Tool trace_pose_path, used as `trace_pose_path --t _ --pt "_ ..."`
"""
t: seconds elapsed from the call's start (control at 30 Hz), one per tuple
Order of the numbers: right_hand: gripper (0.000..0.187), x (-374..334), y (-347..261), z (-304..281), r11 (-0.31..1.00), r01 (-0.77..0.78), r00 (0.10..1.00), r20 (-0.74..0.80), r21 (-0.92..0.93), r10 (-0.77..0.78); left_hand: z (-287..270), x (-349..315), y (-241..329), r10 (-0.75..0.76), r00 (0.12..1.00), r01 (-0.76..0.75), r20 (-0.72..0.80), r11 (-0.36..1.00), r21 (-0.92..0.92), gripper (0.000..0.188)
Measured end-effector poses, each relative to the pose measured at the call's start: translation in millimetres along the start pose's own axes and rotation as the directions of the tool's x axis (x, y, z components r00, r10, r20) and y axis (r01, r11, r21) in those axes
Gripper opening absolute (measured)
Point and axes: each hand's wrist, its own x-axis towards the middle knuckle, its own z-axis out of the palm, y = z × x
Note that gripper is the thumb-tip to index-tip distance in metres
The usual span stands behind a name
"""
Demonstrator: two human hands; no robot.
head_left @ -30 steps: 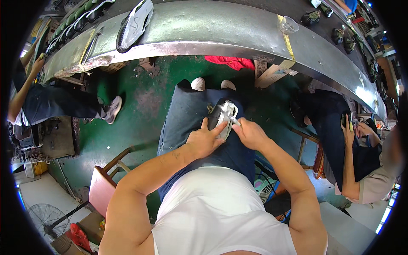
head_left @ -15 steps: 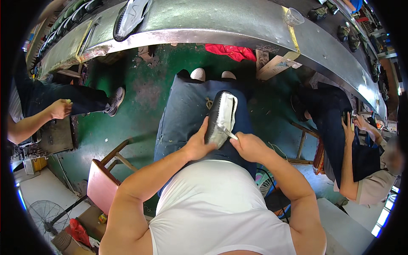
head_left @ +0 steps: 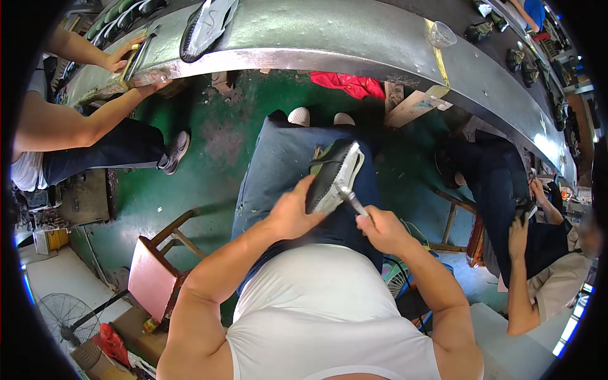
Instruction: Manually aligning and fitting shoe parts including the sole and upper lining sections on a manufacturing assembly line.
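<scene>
The black shoe [head_left: 334, 177], white underneath, was over the lap [head_left: 269, 168], its far end toward one o'clock. At its eight o'clock, the left hand [head_left: 292, 213] held the near end, fingers spread; around four-thirty, the right hand [head_left: 385, 232] wrapped its fingers about a metal hammer [head_left: 355, 201].

No readable lettering, numbers or signs anywhere in view. Only marks noted: on the far worktop [head_left: 329, 38], left of centre, a shoe [head_left: 207, 30] shows a thin curving line on its pale underside; cannot tell whether it is a character. Under the worktop, to the right, a pale wooden brace [head_left: 413, 110] bears faint dark marks, too small to make out.
</scene>
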Motion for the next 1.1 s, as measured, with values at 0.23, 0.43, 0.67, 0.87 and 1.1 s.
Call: trace_pose_path --t 0.23,0.43,0.67,0.87,1.1 --pt "0.027 -26.4 22.0 -8.6 0.907 -0.123 0.971 -0.139 0.402 0.193 -48.4 17.6 42.7 0.413 0.826 -0.555 -0.384 0.716 -0.424 0.043" --pt "0.024 -36.9 17.5 -4.2 0.844 -0.069 0.978 -0.131 0.532 0.162 -18.2 93.8 29.4 0.149 0.984 -0.159 -0.101 0.981 -0.107 0.054" --pt "0.034 -26.0 -11.3 -33.7 0.994 -0.062 0.979 0.202 0.092 0.043 37.2 13.6 -26.8 0.224 0.933 -0.251 -0.282 0.966 -0.063 0.043" --pt "0.042 9.8 -32.8 -54.9 0.972 0.107 0.972 0.229 -0.207 -0.059 36.0 6.9 -10.5 0.438 0.829 -0.399 -0.348 0.899 0.181 0.025" --pt "0.031 34.1 -53.8 -61.2 0.879 0.061 0.907 0.394 -0.473 0.149 81.1 46.6 -74.5 0.193 0.98 -0.067 0.039 0.515 -0.854 0.065"
